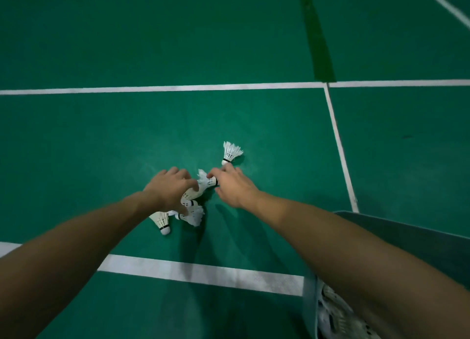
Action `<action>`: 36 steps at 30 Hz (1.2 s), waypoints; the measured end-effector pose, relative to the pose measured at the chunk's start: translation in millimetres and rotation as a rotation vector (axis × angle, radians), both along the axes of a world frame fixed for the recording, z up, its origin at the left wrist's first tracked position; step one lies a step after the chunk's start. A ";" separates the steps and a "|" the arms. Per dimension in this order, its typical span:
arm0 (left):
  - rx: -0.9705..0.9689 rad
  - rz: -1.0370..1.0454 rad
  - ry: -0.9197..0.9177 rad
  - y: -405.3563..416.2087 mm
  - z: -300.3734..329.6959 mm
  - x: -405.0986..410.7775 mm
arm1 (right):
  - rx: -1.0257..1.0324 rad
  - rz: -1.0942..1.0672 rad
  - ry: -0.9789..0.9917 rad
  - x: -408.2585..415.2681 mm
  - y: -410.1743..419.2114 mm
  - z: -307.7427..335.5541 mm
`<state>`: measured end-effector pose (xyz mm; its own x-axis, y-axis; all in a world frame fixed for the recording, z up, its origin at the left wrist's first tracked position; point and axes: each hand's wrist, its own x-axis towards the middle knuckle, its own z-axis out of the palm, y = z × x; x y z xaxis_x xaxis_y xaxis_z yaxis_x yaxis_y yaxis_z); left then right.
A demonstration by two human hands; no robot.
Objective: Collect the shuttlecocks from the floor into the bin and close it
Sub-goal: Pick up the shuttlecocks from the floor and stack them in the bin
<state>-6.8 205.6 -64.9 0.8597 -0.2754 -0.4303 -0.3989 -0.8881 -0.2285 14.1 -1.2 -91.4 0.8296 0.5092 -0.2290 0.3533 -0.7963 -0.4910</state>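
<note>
Green court floor [127, 140], five visible loose shuttlecocks [231, 152].

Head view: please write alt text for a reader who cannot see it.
Two bare hands gather white shuttlecocks on a green court floor: the left hand grips a bunch, the right hand pinches one. One loose shuttlecock lies beyond; a grey bin sits lower right.

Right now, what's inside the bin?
White shuttlecocks lie piled inside the bin. The right forearm crosses over it, hiding most of the inside, so their number cannot be told.
</note>
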 end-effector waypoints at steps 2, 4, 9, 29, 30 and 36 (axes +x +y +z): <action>0.109 -0.104 -0.002 5.0 -5.9 6.0 | -0.043 0.054 0.022 9.8 11.9 -2.8; 0.163 -0.180 -0.026 10.9 -12.2 9.9 | -0.072 0.091 0.058 15.3 20.5 -7.2; 0.072 -0.094 -0.046 20.5 -20.9 13.2 | -0.062 0.043 -0.023 19.8 28.9 -24.5; -0.657 0.490 0.050 -8.9 12.8 -5.2 | 0.086 -0.104 -0.119 -21.6 -69.0 56.9; -0.682 0.478 0.049 -17.1 27.3 -8.6 | 0.091 -0.094 -0.134 -27.1 -80.1 69.9; -0.807 0.337 0.074 -90.7 117.1 -41.5 | 0.016 -0.019 -0.264 -69.7 -155.9 152.3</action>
<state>-48.4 114.8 52.2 0.9275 -0.2562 -0.2721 -0.0749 -0.8407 0.5362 -55.6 -157.0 60.9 0.8691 0.4946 0.0042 0.4556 -0.7972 -0.3962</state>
